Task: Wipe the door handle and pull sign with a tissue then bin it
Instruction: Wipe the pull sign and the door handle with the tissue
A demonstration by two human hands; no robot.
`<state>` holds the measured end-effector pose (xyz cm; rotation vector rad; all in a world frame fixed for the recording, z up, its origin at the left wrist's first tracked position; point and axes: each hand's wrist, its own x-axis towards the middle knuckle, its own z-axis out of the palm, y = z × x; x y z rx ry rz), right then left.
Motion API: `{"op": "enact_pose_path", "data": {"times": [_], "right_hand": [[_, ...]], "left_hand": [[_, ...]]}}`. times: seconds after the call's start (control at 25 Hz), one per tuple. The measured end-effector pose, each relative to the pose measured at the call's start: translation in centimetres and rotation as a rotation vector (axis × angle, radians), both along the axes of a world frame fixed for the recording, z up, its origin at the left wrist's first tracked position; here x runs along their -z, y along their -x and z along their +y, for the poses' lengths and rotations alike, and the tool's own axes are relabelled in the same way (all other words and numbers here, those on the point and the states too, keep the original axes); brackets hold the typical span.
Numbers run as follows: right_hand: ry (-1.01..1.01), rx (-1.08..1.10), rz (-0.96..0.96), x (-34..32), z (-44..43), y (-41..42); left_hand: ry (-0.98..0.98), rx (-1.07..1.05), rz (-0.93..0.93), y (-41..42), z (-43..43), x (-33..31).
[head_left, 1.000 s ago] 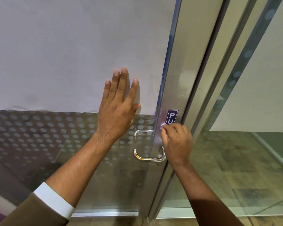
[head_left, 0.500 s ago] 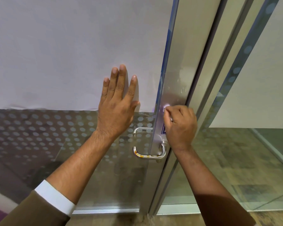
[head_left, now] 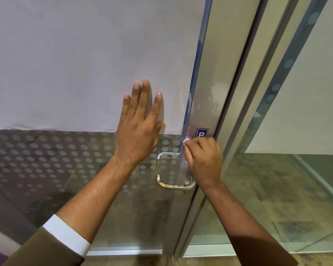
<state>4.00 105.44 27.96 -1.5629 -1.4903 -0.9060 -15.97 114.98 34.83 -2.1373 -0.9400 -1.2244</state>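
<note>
STEP: wiping pull sign (head_left: 202, 133) | CHANGE: right hand (head_left: 204, 162) dropped from covering it; top letter shows above fingers (head_left: 192, 148) | GRIP: curled tight on tissue (head_left: 185, 141) | left hand (head_left: 137, 131) flat on glass | handle (head_left: 174, 186) below fingers | JUDGEMENT: sign stroke repeating, binning pending

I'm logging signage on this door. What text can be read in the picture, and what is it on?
"P": white letter on the blue pull sign stuck to the metal door stile. The rest of the word is hidden behind the right hand.
No other text is visible.
</note>
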Motion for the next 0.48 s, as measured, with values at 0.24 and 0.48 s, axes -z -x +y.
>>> {"op": "enact_pose_path", "data": {"times": [0.24, 0.48], "right_hand": [[-0.059, 0.036, 0.131, -0.4, -0.1, -0.9], [0.097, 0.005, -0.014, 1.6, -1.0, -0.4]], "left_hand": [[-0.009, -0.010, 0.003, -0.1, 0.1, 0.1], [-0.009, -0.006, -0.003, 0.1, 0.3, 0.1]]}}
